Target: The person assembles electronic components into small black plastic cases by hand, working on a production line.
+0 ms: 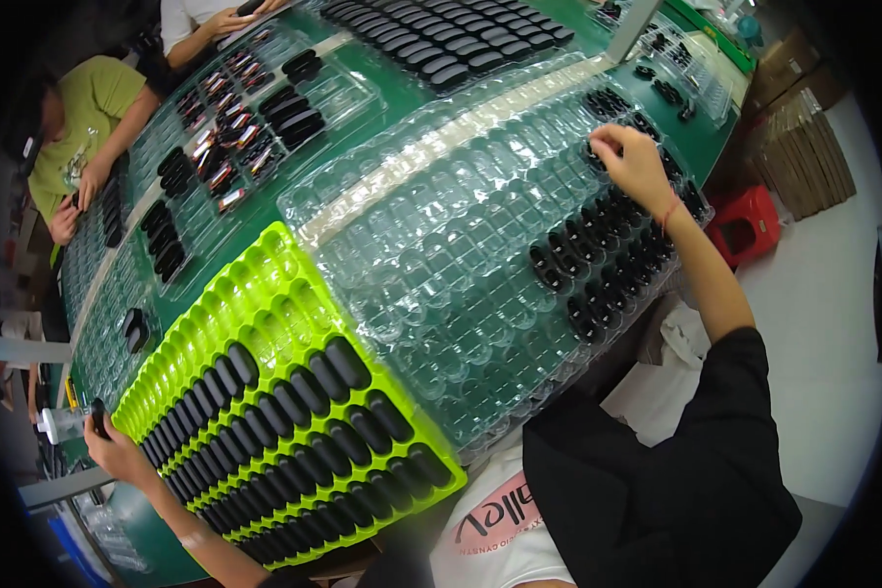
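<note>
Black oval pieces (pixel 598 257) are what both hands are busy with. The right hand (pixel 633 165) is stretched out over the far side of the clear blister tray (pixel 441 245), fingers (pixel 608 143) pressed together in a pinch right at a pocket; whatever they pinch is too small to make out, but it sits at the edge of a small cluster of black pieces near the tray's top corner. The reach makes sense to me: the pockets nearer the person are filled in slanted rows, so the hand goes to the open ones beyond.

Down at the lower left, the left hand (pixel 116 446) curls its fingers around one black piece (pixel 99 417) at the corner of the neon-yellow tray (pixel 265 257), kept beside the supply.

Counting: two trays in front of this person, one yellow and roughly two-thirds stocked with long black pieces, one clear and mostly bare. The black pieces are too many and too crowded to count. More clear trays cover the green table (pixel 701 147), and two other people work at the far left.
</note>
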{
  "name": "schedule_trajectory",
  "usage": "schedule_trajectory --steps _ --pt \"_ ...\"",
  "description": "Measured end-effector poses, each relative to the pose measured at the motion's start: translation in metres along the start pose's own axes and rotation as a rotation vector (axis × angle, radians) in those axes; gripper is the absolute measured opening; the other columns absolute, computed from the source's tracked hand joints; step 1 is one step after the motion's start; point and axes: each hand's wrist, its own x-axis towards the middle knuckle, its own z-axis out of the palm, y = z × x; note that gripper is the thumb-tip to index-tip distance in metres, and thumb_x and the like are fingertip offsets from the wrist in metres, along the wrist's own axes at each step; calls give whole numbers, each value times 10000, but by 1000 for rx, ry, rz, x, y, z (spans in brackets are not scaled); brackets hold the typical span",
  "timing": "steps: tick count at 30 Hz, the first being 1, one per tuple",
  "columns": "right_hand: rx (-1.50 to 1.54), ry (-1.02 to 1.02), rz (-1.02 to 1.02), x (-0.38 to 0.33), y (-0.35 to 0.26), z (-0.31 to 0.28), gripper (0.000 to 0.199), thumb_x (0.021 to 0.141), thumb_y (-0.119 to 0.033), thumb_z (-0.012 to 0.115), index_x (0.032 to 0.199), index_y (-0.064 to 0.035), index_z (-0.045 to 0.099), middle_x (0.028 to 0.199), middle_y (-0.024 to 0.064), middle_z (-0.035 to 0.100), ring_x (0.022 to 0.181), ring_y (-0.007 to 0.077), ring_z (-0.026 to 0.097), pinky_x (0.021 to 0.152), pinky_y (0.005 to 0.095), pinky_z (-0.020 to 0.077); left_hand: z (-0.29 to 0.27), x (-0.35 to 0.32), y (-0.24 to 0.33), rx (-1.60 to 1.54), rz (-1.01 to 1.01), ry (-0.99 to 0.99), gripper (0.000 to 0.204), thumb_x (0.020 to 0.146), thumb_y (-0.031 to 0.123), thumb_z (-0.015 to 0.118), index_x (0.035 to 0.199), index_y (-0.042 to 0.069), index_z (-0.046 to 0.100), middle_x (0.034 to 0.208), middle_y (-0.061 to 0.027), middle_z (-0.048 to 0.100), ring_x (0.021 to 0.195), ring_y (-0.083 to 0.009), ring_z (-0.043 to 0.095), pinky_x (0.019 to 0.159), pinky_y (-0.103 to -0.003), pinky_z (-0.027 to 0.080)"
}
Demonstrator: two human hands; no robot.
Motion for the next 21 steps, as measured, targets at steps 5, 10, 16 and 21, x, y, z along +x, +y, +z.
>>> schedule_trajectory --steps 5,10,16,21 --pt "-103 27 28 63 62 9 163 856 -188 640 914 -51 706 835 122 711 778 302 684 712 389 528 -156 -74 157 -318 32 -32 275 941 -5 604 1215 -17 618 1127 -143 663 956 -244 646 835 -334 506" --pt "-386 -181 136 101 75 29 168 786 -192 642 885 -75 712 934 145 710 924 340 668 789 427 533 -221 -131 231 -326 30 -88 286 901 -42 651 1185 -41 621 1114 -140 664 939 -245 643 793 -324 510" --pt "-453 -278 256 123 110 40 152 744 -193 667 816 -65 706 885 156 711 873 339 683 782 423 535 -230 -168 253 -597 -344 -85 344 936 -44 598 1275 -55 539 1238 -161 607 1044 -225 616 903 -312 501" --pt "-384 -271 208 122 112 29 188 744 -208 690 826 -42 717 866 169 718 858 320 697 776 397 539 -230 -175 281 -772 -473 -60 357 943 -51 574 1290 -84 496 1257 -200 591 1110 -251 606 969 -326 484"
